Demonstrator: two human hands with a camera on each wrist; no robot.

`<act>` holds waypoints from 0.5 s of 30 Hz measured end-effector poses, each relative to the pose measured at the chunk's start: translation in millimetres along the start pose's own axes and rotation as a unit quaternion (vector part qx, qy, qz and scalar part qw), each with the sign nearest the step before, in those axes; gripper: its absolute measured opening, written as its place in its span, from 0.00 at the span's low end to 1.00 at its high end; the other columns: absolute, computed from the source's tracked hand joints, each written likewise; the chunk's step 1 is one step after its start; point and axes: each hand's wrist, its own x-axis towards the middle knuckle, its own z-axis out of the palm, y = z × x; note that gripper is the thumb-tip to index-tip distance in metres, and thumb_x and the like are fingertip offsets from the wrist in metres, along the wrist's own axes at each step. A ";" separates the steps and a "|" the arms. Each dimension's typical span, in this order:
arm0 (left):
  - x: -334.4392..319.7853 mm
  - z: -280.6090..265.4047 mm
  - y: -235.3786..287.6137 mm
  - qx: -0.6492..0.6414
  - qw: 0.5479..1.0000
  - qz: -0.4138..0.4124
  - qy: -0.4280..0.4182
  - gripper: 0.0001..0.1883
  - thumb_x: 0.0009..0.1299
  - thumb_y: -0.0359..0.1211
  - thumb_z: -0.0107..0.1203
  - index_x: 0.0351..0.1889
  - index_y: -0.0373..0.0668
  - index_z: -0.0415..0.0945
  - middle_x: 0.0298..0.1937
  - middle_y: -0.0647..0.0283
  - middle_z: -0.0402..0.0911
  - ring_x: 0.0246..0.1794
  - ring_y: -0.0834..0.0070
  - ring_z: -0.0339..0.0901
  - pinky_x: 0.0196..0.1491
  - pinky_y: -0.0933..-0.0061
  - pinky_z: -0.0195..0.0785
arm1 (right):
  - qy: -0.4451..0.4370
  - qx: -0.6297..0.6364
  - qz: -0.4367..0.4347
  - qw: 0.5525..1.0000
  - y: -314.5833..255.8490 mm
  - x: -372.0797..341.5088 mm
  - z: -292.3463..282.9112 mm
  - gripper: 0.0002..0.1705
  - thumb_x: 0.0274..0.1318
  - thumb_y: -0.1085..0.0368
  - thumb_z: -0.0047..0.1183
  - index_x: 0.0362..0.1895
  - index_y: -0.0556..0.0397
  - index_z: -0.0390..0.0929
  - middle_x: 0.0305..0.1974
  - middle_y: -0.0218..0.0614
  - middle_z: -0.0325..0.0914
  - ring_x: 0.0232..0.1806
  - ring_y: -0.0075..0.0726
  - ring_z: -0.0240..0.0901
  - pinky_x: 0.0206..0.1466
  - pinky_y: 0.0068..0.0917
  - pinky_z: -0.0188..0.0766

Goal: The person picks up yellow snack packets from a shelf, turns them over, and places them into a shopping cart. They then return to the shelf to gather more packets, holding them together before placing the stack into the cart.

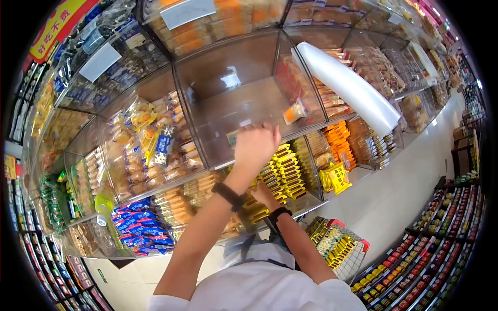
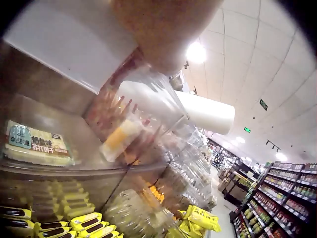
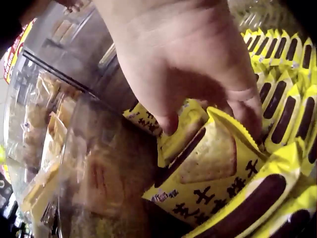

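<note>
Fingers of the right hand (image 3: 183, 64) straddle a yellow packet (image 3: 208, 158) near the clear bin's (image 3: 109, 129) left edge, their grip unclear, as is the left hand's (image 1: 257, 147); tugging against crowded neighbouring packets (image 3: 285, 119) could crush its biscuit.

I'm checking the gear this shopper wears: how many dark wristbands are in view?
2, both in the head view: one dark wristband just behind the left hand, another just behind the right hand, which is down among yellow packets. I see no others.
</note>
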 end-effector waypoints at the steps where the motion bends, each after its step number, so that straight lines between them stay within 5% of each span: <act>1: 0.3 -1.7 0.4 0.002 1.000 -0.002 0.003 0.15 0.62 0.41 0.47 0.21 0.41 0.72 0.17 0.57 0.75 0.18 0.63 0.74 0.27 0.65 0.66 | -0.015 -0.006 0.020 1.000 -18.1 -11.1 -13.5 0.39 0.53 0.44 0.46 0.57 0.65 0.56 0.49 0.53 0.69 0.47 0.51 0.69 0.46 0.40 0.68; 8: 0.5 -5.2 3.2 0.013 1.000 -0.016 -0.002 0.15 0.62 0.41 0.47 0.22 0.39 0.74 0.17 0.57 0.75 0.18 0.64 0.74 0.29 0.67 0.67 | 0.031 -0.017 0.077 0.996 -39.9 -7.9 -23.3 0.40 0.54 0.43 0.43 0.60 0.62 0.56 0.44 0.53 0.72 0.38 0.49 0.74 0.41 0.37 0.73; 11: 1.1 -7.5 3.6 0.010 1.000 -0.020 -0.006 0.16 0.62 0.41 0.47 0.22 0.39 0.74 0.18 0.57 0.75 0.18 0.64 0.74 0.29 0.67 0.67 | 0.095 -0.007 0.083 0.992 -42.8 -6.9 -14.3 0.36 0.55 0.44 0.43 0.56 0.62 0.62 0.39 0.50 0.75 0.34 0.48 0.74 0.36 0.36 0.74; 15: 0.4 -7.0 3.7 0.005 1.000 -0.013 0.009 0.16 0.62 0.41 0.47 0.22 0.39 0.75 0.18 0.57 0.76 0.19 0.65 0.74 0.29 0.67 0.67 | 0.048 0.132 0.085 0.986 -19.0 5.7 5.4 0.27 0.53 0.51 0.48 0.45 0.63 0.69 0.33 0.48 0.75 0.31 0.46 0.74 0.30 0.37 0.72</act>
